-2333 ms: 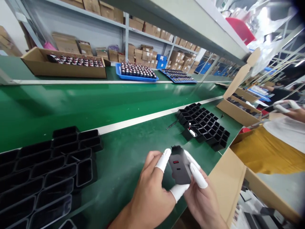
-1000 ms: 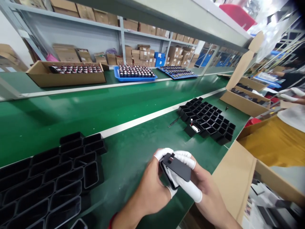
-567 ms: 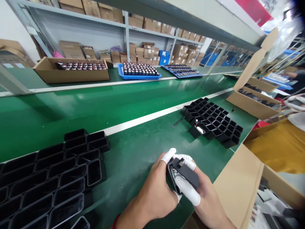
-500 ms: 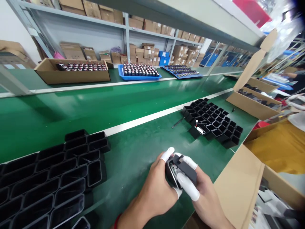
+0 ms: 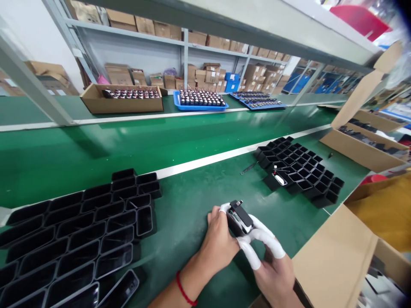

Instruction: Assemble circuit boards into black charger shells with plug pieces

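My left hand point(image 5: 218, 239) is closed around the side of a small black plastic case point(image 5: 233, 224), held tilted above the green bench. Inside the case, a bit of green circuit board and something white show at the open end. A black end cap point(image 5: 241, 213) with a small metal prong lies over part of that opening. My right hand point(image 5: 272, 261), in white finger cots, grips the case's near end and right side. Its thumb and a bent finger meet at the lower edge; the other fingertips are partly hidden behind the case.
Rows of empty black cases point(image 5: 80, 233) stand at left, with another cluster point(image 5: 298, 164) at right. One case there holds a white part point(image 5: 280, 179); a dark thin tool point(image 5: 249, 167) lies beside it. Cardboard boxes point(image 5: 334, 252) line the right edge. Blue trays point(image 5: 201, 107) sit behind.
The black end cap now sits flatter over the case opening. My right thumb and finger have moved down from the cap to the near end. The view has shifted slightly left.
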`<state>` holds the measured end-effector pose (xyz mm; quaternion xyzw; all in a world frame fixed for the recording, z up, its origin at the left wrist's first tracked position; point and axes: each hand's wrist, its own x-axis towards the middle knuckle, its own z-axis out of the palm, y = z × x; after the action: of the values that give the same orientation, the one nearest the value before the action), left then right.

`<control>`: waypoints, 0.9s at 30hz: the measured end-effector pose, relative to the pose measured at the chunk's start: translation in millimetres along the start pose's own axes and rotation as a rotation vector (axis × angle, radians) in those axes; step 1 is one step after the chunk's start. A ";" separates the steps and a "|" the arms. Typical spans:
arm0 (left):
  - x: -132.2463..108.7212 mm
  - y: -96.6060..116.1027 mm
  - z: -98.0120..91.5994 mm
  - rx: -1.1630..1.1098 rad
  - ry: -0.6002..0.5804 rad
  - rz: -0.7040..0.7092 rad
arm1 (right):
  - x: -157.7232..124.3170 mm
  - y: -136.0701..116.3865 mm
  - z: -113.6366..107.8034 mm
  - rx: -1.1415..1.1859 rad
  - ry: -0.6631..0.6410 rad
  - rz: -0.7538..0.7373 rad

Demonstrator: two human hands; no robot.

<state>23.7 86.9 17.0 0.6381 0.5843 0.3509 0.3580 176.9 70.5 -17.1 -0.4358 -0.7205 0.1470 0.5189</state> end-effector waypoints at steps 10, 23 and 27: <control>-10.7 -3.0 -3.8 0.242 -0.115 0.030 | 10.1 17.5 2.5 -0.301 -0.195 -0.281; -58.8 -44.5 -24.3 0.149 0.084 0.096 | 36.1 30.1 -5.0 -0.543 -0.002 -0.343; -58.7 -44.8 -22.6 0.136 0.137 0.141 | 50.1 34.8 4.5 -0.550 -0.229 -0.356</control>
<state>-22.2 32.1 -12.3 0.6750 0.5834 0.3777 0.2476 185.4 130.8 -11.1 -0.4076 -0.8514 -0.0978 0.3154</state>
